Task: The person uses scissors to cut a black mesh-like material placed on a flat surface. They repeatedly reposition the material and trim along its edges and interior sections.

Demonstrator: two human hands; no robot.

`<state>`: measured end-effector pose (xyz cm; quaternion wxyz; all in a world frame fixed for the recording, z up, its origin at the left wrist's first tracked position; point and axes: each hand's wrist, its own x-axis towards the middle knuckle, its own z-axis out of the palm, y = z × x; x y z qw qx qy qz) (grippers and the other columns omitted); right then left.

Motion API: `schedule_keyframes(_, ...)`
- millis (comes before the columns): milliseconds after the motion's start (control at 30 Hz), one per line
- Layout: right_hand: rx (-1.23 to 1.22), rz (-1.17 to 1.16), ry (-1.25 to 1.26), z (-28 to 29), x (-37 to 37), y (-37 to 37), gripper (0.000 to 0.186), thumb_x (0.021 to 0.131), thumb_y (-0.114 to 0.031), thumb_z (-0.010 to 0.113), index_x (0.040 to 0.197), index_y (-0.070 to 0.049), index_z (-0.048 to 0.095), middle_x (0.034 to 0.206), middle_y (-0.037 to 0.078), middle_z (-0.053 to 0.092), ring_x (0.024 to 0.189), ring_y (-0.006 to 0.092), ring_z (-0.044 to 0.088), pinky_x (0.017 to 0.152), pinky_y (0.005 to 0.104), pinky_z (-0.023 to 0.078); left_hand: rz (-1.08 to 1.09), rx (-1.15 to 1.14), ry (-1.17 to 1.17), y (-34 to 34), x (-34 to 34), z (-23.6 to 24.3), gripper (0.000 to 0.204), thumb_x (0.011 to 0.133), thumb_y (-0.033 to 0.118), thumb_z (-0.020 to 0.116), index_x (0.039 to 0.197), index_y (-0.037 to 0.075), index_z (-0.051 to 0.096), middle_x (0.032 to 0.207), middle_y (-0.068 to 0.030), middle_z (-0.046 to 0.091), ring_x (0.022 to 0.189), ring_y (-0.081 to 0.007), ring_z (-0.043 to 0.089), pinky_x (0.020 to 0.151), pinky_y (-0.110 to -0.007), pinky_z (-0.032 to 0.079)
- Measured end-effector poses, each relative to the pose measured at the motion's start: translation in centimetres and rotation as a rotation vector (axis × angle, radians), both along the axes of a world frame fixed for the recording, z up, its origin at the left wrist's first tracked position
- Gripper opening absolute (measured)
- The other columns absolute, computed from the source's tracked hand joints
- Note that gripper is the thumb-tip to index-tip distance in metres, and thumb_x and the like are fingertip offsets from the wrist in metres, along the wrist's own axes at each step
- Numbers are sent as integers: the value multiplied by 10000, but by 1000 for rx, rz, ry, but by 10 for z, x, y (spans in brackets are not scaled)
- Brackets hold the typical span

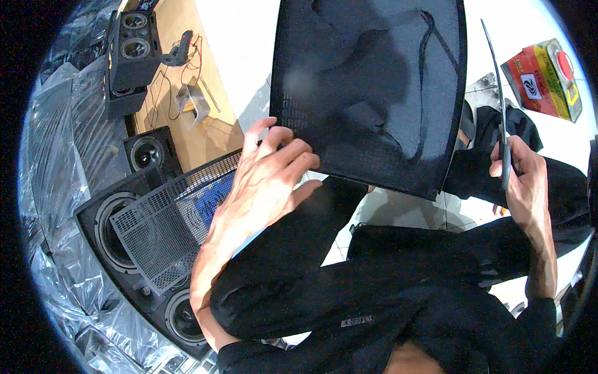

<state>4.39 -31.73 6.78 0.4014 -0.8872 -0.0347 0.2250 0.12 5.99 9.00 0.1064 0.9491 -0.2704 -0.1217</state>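
A large black speaker grille [374, 93], with perforations showing at its lower left and what looks like thin dark cloth over it, stands tilted in front of me. My left hand [274, 165] curls its fingers over the grille's lower left edge; the undersides of the fingers are hidden. To the right of the grille, my right hand [522, 174] is closed round the black handle of a long, narrow-bladed tool [500, 93]. Its blade points up and away from me. Whether it is a knife or scissors seen edge-on, I cannot tell.
Left of my legs, a bare perforated grille [165, 227] lies across a large speaker cabinet [103, 212]. Beyond are a smaller speaker [147, 151], a wooden board [215, 134] with wires, and plastic sheeting [68, 124]. A red and yellow metal can [542, 81] stands far right.
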Motion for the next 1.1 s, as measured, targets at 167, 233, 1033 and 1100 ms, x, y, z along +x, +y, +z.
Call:
schedule_keyframes(167,-52,-23,55,4,0,3,445,851,-409,761,877,4,596,727,55,593,720,132,546,697,301,455,8,48,8,-1,1,-4,306,673,261,841,868,79,691,944,-38,663,1096,-288,536,1128,-556,314)
schedule_keyframes(233,-41,-33,52,0,-1,0,449,850,-414,764,874,2,596,721,52,591,717,131,542,693,301,454,32,135,-11,5,2,3,311,659,267,841,856,74,696,942,-43,663,1094,-290,538,1132,-562,309)
schedule_keyframes(1033,30,-49,63,-5,-3,-1,397,840,-362,764,882,-2,601,691,72,589,669,161,556,660,308,458,91,125,-38,4,0,4,320,586,181,865,833,64,699,1618,-128,286,1492,-435,183,1186,-640,187)
schedule_keyframes(1100,32,-54,72,-6,-4,-1,394,840,-359,763,880,-3,600,691,70,586,668,160,552,661,306,456,92,173,-61,9,1,5,377,548,193,878,860,69,705,1617,-148,287,1490,-460,178,1185,-644,185)
